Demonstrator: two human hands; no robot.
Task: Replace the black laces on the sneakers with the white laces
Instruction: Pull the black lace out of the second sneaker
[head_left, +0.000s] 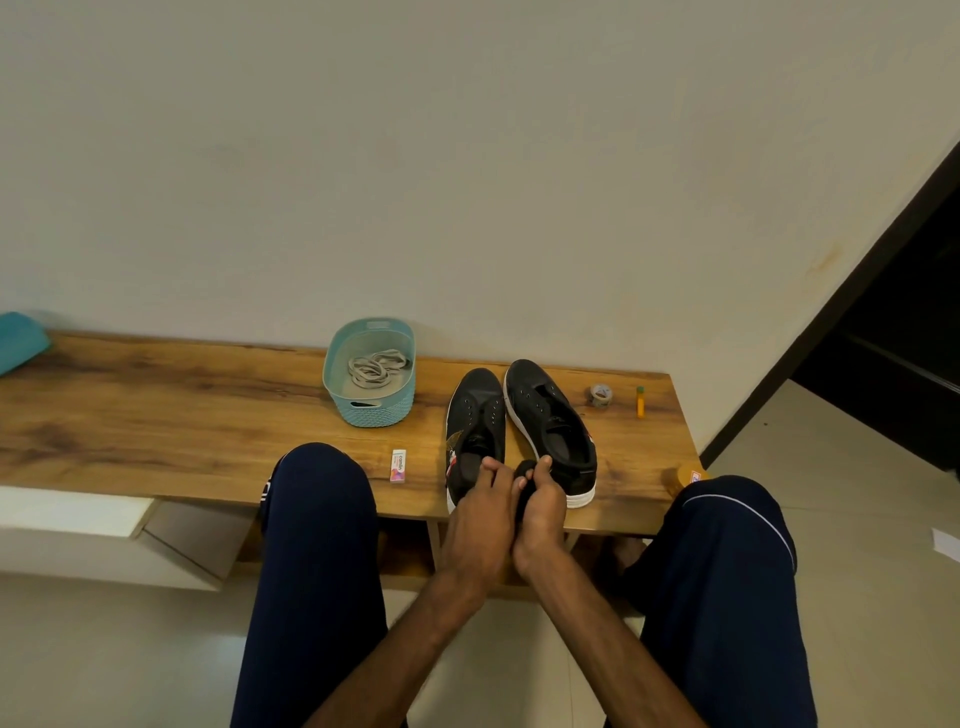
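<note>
Left hand (480, 512) and right hand (540, 512) both curl round a small black wad (525, 470) — likely the pulled laces — at the heels of the black white-soled sneakers (545, 415). White laces (371, 369) sit coiled in the teal plastic basket (371, 410). Risk: loose wad unravels, snags eyelets.

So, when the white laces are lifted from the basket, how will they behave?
Probably floppy: the white laces lie in loose coils. Likely light, and they may come up tangled together, since the loops overlap in the basket.
</note>
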